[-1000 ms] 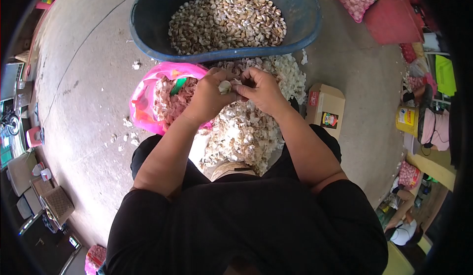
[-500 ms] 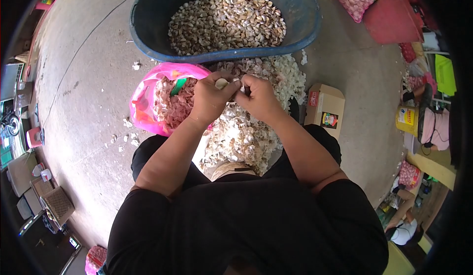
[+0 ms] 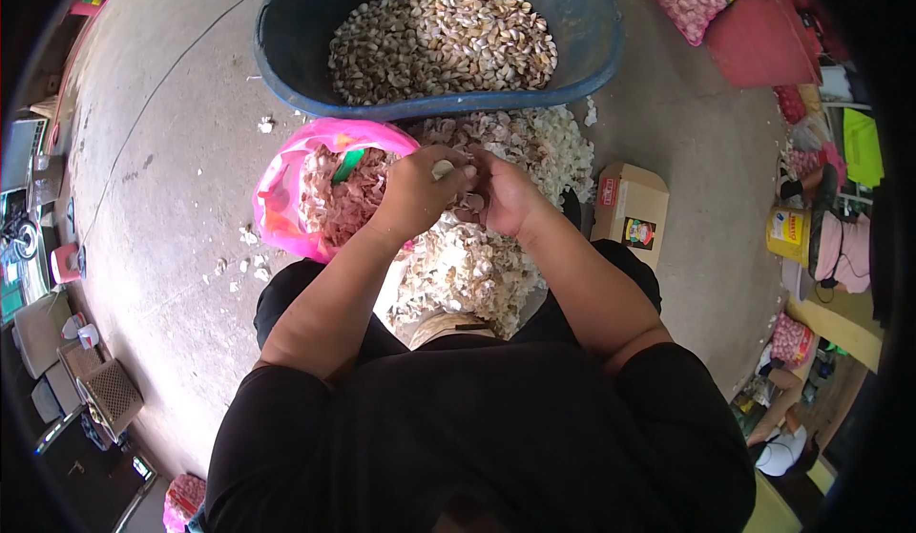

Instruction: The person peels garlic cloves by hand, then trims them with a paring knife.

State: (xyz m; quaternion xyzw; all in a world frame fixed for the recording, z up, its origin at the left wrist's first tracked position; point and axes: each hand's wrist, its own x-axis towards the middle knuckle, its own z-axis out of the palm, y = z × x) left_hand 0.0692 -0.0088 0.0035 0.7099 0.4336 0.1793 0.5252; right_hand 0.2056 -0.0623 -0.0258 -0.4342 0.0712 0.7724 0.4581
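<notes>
Grip of the left hand (image 3: 412, 194) is closed around a pale garlic clove (image 3: 442, 168); the right hand (image 3: 510, 197) is partly open beside it, its hold unclear. Beneath them spreads a heap of papery skins (image 3: 468, 271). Left, a pink bag (image 3: 272, 204) contains reddish skins and something green; right sits a cardboard box (image 3: 644, 189), contents hidden. Beyond, a blue tub (image 3: 286, 41) holds many loose cloves (image 3: 444, 41).
</notes>
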